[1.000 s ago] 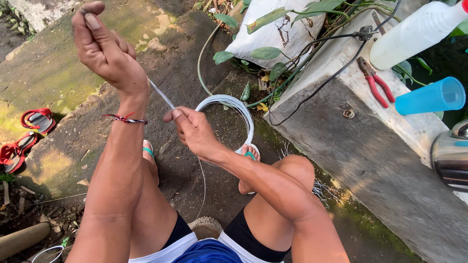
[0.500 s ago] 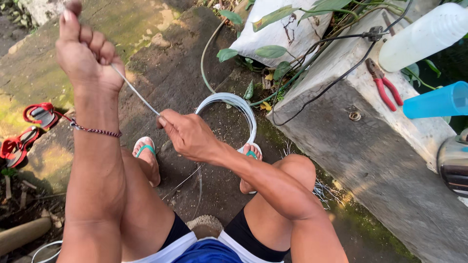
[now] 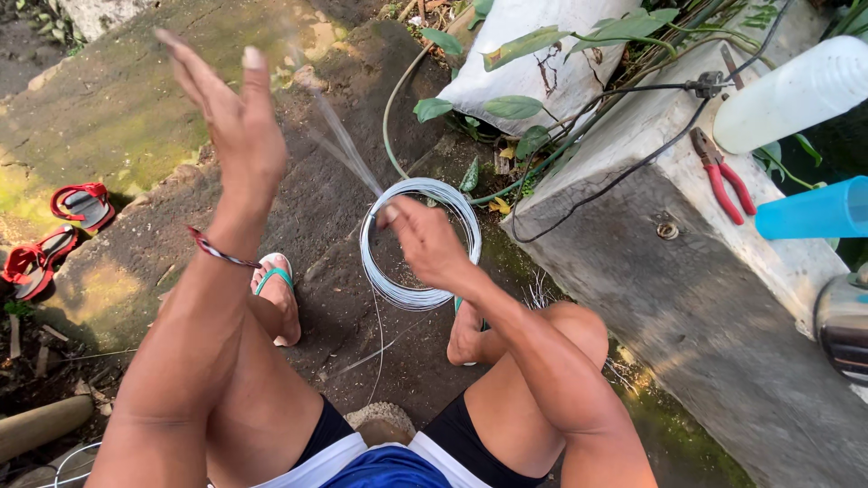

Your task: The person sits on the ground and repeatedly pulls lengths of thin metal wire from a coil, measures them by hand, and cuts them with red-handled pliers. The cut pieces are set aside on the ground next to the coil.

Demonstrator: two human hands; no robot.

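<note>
While the right hand (image 3: 425, 239) pinches the wire coil (image 3: 420, 244) at its near rim, steadying it above the feet, the left hand (image 3: 231, 122) is raised at ten o'clock, fingers spread wide, holding nothing; a blurred wire strand (image 3: 344, 149) runs between them. Beyond lies mossy concrete ground (image 3: 117, 117). At two o'clock, red pliers (image 3: 723, 176) rest on a stone ledge (image 3: 687, 271).

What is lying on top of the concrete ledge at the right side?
On the concrete ledge lie red-handled pliers, a white plastic bottle, a blue cup and a black cable. A shiny metal object is cut off by the frame.
</note>
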